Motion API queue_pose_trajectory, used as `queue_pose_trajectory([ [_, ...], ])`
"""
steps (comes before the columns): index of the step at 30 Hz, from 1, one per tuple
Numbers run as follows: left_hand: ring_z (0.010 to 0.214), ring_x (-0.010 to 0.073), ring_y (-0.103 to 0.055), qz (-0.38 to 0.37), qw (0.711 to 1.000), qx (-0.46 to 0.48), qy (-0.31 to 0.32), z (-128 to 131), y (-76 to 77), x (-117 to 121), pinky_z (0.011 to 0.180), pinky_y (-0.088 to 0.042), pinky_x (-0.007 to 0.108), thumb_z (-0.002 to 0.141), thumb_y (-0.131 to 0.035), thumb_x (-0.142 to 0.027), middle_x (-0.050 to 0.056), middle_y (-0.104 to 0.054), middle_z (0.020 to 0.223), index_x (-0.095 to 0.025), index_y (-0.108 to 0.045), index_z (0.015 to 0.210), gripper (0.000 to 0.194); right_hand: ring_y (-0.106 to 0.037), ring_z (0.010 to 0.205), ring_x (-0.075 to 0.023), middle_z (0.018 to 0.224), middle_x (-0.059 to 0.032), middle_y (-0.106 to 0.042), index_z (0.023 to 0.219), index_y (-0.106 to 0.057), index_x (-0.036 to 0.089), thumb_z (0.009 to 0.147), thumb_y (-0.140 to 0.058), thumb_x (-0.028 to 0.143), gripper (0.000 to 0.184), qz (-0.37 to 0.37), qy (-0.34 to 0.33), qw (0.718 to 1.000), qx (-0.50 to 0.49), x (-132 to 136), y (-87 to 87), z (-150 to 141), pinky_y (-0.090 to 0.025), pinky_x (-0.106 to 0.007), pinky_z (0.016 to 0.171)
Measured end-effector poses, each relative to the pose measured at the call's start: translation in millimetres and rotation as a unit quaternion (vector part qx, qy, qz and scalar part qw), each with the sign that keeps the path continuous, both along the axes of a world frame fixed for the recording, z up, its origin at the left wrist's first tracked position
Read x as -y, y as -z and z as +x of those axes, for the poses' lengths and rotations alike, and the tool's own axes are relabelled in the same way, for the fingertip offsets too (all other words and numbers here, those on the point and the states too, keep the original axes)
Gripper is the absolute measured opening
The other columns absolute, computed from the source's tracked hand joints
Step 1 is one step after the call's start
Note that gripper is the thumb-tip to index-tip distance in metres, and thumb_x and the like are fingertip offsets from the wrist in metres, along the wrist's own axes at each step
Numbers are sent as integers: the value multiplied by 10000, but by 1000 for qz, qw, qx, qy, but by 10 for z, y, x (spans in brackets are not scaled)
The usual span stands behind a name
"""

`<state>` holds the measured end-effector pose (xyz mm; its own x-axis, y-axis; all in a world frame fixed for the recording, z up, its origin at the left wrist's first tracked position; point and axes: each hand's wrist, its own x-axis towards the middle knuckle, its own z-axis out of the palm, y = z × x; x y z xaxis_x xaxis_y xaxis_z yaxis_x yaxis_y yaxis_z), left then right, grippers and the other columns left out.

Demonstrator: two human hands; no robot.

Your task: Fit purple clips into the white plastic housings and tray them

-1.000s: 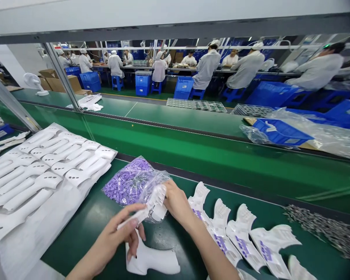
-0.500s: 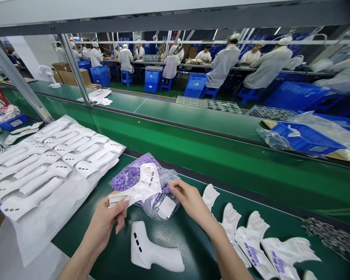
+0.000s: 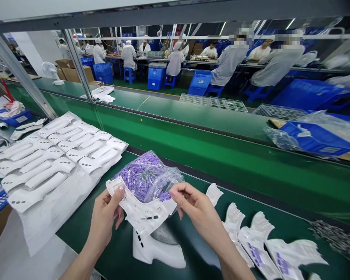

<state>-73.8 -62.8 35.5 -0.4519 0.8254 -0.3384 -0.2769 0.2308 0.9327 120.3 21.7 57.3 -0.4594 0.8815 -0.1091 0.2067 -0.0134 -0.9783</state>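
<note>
My left hand is closed on one end of a white plastic shell, its ribbed inner side facing up and its slots showing. My right hand pinches a small purple plastic piece beside the shell's right end; whether the two touch I cannot tell. Behind the shell lies a clear bag of purple pieces, its mouth towards my right hand. Below it, another white shell rests outer side up on the green table, partly covered by the held one.
Rows of white shells lie on white sheeting at left. On the right are several shell halves, some with purple pieces in them, and a pile of small dark parts. A green barrier runs behind; people work beyond it.
My left hand has turned the shell so that its wide slotted end swings down and nearer to me. My right hand, with the purple piece, stays close to it. The view has shifted slightly.
</note>
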Motion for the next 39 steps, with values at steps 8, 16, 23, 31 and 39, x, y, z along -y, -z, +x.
queue_pose_trajectory([
  [8,332,43,-274,35,999,-10,-29,58,-102,-60,326,-221,159,784,-572,-554,-81,-355,400,-184,-407,662,423,-456,1109,-262,1153,-53,-498,730,-621,246,842,-542,479,270,108,-11,991,74,172,94,-162,-357,-411,927],
  [16,328,46,-272,50,998,5,-37,82,-130,-31,323,-234,161,799,-556,-546,-80,-362,388,-185,-400,655,419,-523,1006,-250,1061,-78,-558,782,-479,235,845,-534,476,255,101,40,993,54,255,266,-282,-428,-362,801],
  [23,845,160,-570,30,989,-95,112,158,-84,-13,725,-490,246,768,-642,-418,41,-602,951,-167,-526,962,338,-553,828,-194,969,-52,-547,1161,-381,277,847,-547,430,387,29,39,998,-26,237,293,-316,-462,-279,626],
  [31,634,158,-585,42,972,-43,226,226,-55,-3,612,-508,283,872,-475,-450,23,-590,716,-149,-522,918,309,-538,697,-162,865,-24,-541,1071,-460,241,830,-559,421,316,-49,-27,995,-79,176,337,-282,-481,-275,595],
  [39,527,121,-529,7,958,-133,254,225,-13,-5,511,-449,238,892,-389,-510,0,-571,644,-174,-447,887,341,-562,615,-146,810,9,-552,973,-432,236,809,-599,422,298,-95,-31,988,-121,188,393,-307,-484,-283,578],
])
